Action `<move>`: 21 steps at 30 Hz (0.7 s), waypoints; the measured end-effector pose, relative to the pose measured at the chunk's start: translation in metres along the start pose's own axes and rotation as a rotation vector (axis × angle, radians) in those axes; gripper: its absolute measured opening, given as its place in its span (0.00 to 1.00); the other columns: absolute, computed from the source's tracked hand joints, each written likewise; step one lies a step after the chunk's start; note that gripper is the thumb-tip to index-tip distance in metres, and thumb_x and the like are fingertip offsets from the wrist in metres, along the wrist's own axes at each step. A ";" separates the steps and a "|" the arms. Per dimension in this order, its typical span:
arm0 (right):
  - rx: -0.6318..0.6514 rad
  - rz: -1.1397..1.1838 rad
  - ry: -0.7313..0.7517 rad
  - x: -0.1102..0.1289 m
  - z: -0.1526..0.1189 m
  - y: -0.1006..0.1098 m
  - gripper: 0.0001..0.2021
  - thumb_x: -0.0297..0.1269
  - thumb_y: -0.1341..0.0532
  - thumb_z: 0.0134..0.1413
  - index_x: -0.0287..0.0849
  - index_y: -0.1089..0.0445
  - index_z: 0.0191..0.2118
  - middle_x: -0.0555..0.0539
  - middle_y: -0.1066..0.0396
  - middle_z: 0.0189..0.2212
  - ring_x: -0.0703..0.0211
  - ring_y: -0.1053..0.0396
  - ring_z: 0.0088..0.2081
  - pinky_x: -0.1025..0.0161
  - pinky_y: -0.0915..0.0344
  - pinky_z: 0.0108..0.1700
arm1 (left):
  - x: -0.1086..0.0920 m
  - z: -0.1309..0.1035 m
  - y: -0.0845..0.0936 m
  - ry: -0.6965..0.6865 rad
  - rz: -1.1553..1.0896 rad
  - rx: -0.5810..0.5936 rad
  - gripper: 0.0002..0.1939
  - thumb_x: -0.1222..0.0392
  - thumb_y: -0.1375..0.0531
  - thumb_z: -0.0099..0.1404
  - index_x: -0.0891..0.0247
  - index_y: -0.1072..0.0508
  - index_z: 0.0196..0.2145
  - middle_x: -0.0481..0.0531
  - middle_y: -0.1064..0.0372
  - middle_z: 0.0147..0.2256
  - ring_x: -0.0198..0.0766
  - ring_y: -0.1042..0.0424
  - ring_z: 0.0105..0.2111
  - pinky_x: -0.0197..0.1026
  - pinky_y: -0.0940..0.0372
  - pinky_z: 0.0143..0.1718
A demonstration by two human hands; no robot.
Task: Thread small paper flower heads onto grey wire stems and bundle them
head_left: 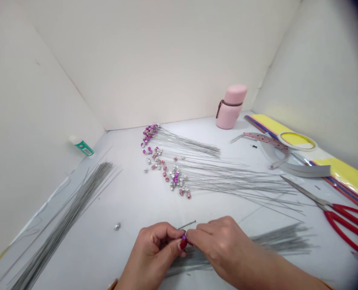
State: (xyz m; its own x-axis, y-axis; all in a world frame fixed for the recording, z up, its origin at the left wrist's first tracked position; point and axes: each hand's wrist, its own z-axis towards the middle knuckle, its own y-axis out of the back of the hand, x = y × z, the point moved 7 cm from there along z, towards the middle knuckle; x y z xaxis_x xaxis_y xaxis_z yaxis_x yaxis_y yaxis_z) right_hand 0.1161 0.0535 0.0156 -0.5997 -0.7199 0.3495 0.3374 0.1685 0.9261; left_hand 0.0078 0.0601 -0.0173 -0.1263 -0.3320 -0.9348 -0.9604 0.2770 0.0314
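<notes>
At the front of the table, my left hand [156, 254] pinches a small purple bead [184, 237] between thumb and fingers. A thin metal pin with a flat head [191, 222] sticks out above those fingertips. Close against the bead, my right hand [223, 246] has its fingers pressed together, and what they grip is hidden. Under both hands lies a bundle of grey wires [283, 240]. Beyond them, silver, pink and purple beads [175, 177] sit on the ends of wires [227, 181] spread toward the right.
Another wire bundle [67, 225] lies at left, near a loose silver bead [117, 226]. Red-handled scissors [328, 207], a tape roll [297, 141] and yellow sheets [356, 173] are at right. A pink flask [231, 108] stands at the back; a green-labelled tube [84, 147] is left.
</notes>
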 end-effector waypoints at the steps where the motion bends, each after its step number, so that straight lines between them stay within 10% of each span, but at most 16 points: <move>1: 0.000 0.005 0.003 -0.001 0.000 -0.001 0.08 0.20 0.47 0.44 0.41 0.37 0.27 0.53 0.33 0.22 0.64 0.38 0.21 0.66 0.50 0.23 | 0.001 0.001 -0.001 0.015 -0.002 0.022 0.09 0.56 0.38 0.52 0.67 0.27 0.24 0.51 0.29 0.20 0.34 0.33 0.23 0.33 0.40 0.27; 16: -0.077 -0.032 -0.098 -0.023 0.002 0.012 0.08 0.28 0.49 0.55 0.43 0.36 0.29 0.54 0.35 0.21 0.65 0.38 0.22 0.68 0.48 0.25 | -0.001 0.012 0.018 -0.059 0.015 -0.071 0.10 0.55 0.40 0.54 0.65 0.28 0.28 0.49 0.29 0.24 0.34 0.32 0.27 0.33 0.38 0.31; 21: -0.262 -0.095 -0.169 -0.050 0.002 0.028 0.10 0.28 0.50 0.57 0.42 0.33 0.37 0.49 0.32 0.26 0.60 0.36 0.30 0.66 0.43 0.32 | -0.019 0.013 0.043 -0.211 0.271 -0.171 0.17 0.55 0.46 0.59 0.63 0.34 0.45 0.53 0.28 0.36 0.38 0.30 0.34 0.38 0.38 0.37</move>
State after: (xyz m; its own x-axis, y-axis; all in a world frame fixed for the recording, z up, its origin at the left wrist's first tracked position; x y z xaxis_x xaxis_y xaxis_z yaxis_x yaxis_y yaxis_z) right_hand 0.1541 0.0953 0.0244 -0.7419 -0.5987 0.3018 0.4361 -0.0890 0.8955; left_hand -0.0279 0.0899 -0.0030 -0.3443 -0.0699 -0.9362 -0.9290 0.1693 0.3290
